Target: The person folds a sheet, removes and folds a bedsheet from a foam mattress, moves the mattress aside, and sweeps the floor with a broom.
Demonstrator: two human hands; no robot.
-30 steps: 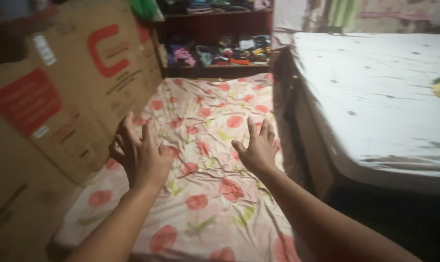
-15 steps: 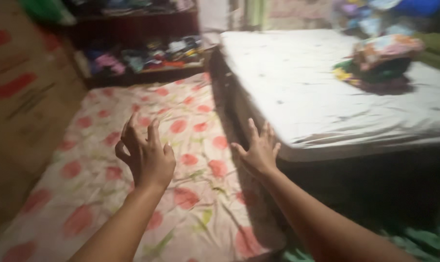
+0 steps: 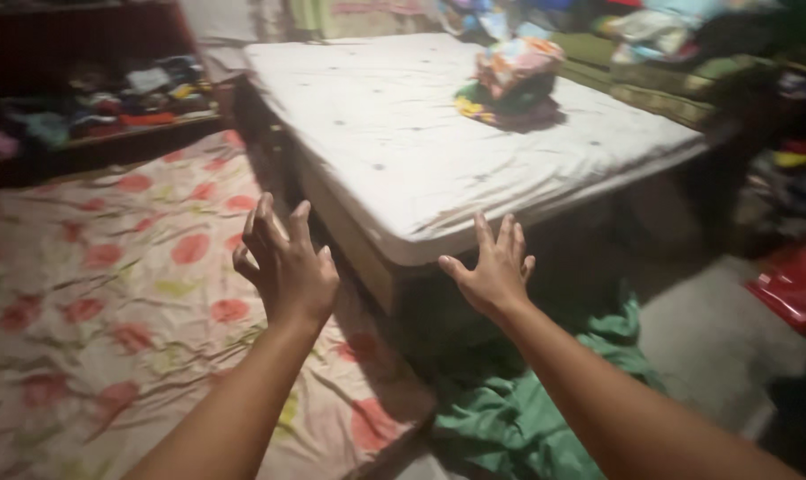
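Both of my arms reach forward with nothing in either hand. My left hand (image 3: pixel 287 262) hovers with fingers spread over the edge of a floor mattress covered by a cream sheet with red flowers (image 3: pixel 100 267). My right hand (image 3: pixel 492 271) is open too, held in front of the near corner of a raised bed with a bare white mattress (image 3: pixel 421 142). A folded pile of colourful cloth (image 3: pixel 514 76) lies on that mattress near its far side.
Crumpled green cloth (image 3: pixel 527 400) lies on the floor below my right arm. A dark wooden shelf with clothes (image 3: pixel 109 98) stands at the back left. A green bench with heaped things (image 3: pixel 669 71) is behind the bed, and a red object (image 3: pixel 798 284) rests at right.
The view has swung to the right: the cardboard boxes left the frame, the white bed moved to the centre, and the green cloth and floor came into view. Both hands stay open.
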